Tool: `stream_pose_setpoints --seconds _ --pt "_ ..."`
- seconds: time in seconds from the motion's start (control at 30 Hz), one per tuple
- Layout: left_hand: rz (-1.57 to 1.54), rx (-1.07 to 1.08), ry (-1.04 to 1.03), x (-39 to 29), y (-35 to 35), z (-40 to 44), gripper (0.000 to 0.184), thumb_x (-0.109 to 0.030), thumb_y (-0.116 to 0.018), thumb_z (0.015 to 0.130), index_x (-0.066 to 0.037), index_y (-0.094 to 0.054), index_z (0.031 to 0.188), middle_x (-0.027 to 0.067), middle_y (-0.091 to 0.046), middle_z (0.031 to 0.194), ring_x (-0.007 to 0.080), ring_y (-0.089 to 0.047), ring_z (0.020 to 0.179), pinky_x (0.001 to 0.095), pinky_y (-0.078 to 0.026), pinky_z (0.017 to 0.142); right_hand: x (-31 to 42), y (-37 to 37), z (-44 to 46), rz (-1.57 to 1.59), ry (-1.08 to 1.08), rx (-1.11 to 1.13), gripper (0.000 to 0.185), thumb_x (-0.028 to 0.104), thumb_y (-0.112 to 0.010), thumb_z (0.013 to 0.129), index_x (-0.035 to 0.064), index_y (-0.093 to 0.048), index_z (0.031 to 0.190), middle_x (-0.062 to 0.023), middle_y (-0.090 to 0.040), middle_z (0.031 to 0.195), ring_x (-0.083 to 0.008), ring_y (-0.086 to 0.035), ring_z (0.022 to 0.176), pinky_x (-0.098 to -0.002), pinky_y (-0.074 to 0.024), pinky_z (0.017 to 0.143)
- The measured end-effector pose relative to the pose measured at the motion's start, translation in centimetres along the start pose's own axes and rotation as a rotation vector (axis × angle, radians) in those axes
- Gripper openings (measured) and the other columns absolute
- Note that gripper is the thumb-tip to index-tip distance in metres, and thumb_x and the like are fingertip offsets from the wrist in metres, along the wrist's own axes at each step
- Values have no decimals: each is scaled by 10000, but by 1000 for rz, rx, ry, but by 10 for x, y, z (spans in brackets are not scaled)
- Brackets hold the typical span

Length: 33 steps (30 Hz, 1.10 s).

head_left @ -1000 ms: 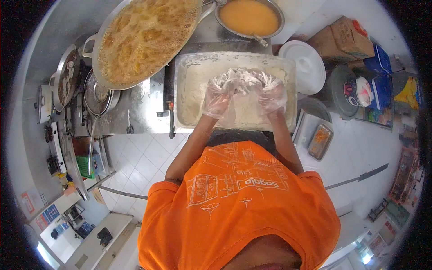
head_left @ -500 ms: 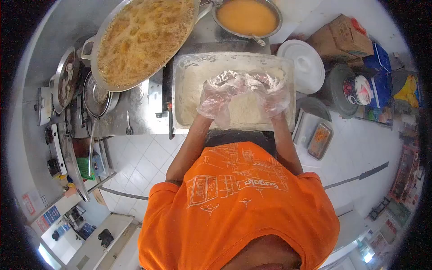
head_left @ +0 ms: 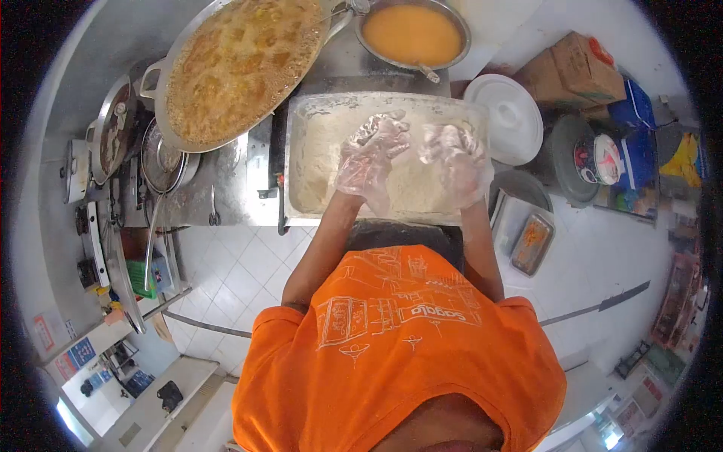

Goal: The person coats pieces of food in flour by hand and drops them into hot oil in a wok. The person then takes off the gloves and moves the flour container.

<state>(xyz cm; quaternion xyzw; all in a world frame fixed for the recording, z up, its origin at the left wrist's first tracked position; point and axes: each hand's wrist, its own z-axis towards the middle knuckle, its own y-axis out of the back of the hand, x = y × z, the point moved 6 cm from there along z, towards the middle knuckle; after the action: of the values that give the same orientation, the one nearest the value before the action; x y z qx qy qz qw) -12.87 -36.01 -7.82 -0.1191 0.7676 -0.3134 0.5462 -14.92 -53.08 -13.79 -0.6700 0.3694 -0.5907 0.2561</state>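
A rectangular tray [head_left: 297,181] of pale flour lies in front of me. Both my hands wear loose clear plastic gloves dusted white. Over the middle of the flour, my left hand [head_left: 374,151] has its fingers curled; what they hold, if anything, cannot be made out. My right hand [head_left: 456,157] is apart from it, near the tray's right side, its fingers bent inward and slightly blurred. Any object inside that hand is hidden. The flour [head_left: 410,184] shows between the two hands.
A wide pan [head_left: 241,71] of bubbling oil with frying pieces stands at upper left. Beyond the tray sits a metal bowl [head_left: 410,34] of orange liquid. A white round lid [head_left: 503,119] and a small tray of orange bits [head_left: 533,242] are at right. Tongs [head_left: 214,207] lie left.
My hands, earlier close together with fingers at the flour, have moved apart. The right hand's fingers have come down and nearer to me. The view has shifted slightly.
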Motion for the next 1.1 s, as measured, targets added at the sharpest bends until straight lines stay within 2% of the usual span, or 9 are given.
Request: stream_pose_setpoints --seconds 0.1,0.17,0.2,0.27,0.33,0.37,0.73,0.87,1.1 --pt "-369 67 -99 22 9 8 395 -171 -498 873 10 -422 1215 142 -483 1209 202 -507 1070 310 -415 912 0 12 -3 -498 -271 507 295 110 -496 845 -16 -497 1111 -133 -540 1082 -200 -500 1021 -306 -415 889" --pt "43 63 -239 35 22 13 378 -189 -477 879 -6 -430 1206 130 -489 1202 225 -516 1059 349 -423 907 -45 79 8 -1740 -194 601 323 139 -453 873 -29 -479 1148 -158 -513 1142 -231 -473 1077 -339 -390 930" --pt "570 -1 -307 35 25 16 376 -207 -472 876 -23 -436 1201 119 -494 1198 246 -522 1050 376 -430 899 -67 124 2 -1268 -356 483 352 167 -456 863 -30 -471 1153 -159 -519 1140 -250 -502 1030 -357 -413 877" --pt "555 -68 -250 33 30 18 369 -216 -471 871 -39 -443 1193 110 -503 1184 265 -532 1029 390 -445 877 -103 196 -10 -301 -589 232 413 224 -461 841 -32 -455 1164 -162 -532 1136 -289 -560 936 -393 -459 772" --pt "-546 -71 -18 47 27 13 360 -197 -478 866 -37 -443 1187 114 -510 1165 261 -541 1003 364 -460 850 -86 139 -1 -224 -579 155 412 217 -451 845 -31 -453 1174 -161 -522 1159 -288 -550 976 -388 -455 782" --pt "-456 -63 -65 46 28 11 343 -183 -485 864 -36 -456 1172 116 -514 1153 255 -543 990 355 -467 834 -80 117 -1 -182 -578 110 412 214 -446 847 -30 -452 1179 -160 -518 1170 -288 -544 996 -385 -452 787" --pt "-549 320 -55 73 31 19 296 -111 -495 836 -62 -499 1128 61 -516 1138 209 -504 1039 314 -386 923 -69 142 22 -361 -371 238 460 254 -459 859 12 -403 1246 -144 -412 1264 -261 -424 1130 -348 -367 906" --pt "430 65 6 105 47 27 268 -71 -505 837 -37 -516 1103 66 -562 1072 195 -560 957 287 -446 831 -66 158 27 -447 -322 181 483 272 -466 863 24 -382 1269 -142 -361 1304 -252 -377 1172 -334 -333 938" --pt "211 337 229 141 18 9 352 -86 -599 798 -12 -513 1132 95 -588 1070 150 -580 930 262 -470 789 -73 124 61 -837 -241 -89 525 304 -479 870 47 -345 1308 -139 -271 1375 -237 -294 1244 -309 -273 994"
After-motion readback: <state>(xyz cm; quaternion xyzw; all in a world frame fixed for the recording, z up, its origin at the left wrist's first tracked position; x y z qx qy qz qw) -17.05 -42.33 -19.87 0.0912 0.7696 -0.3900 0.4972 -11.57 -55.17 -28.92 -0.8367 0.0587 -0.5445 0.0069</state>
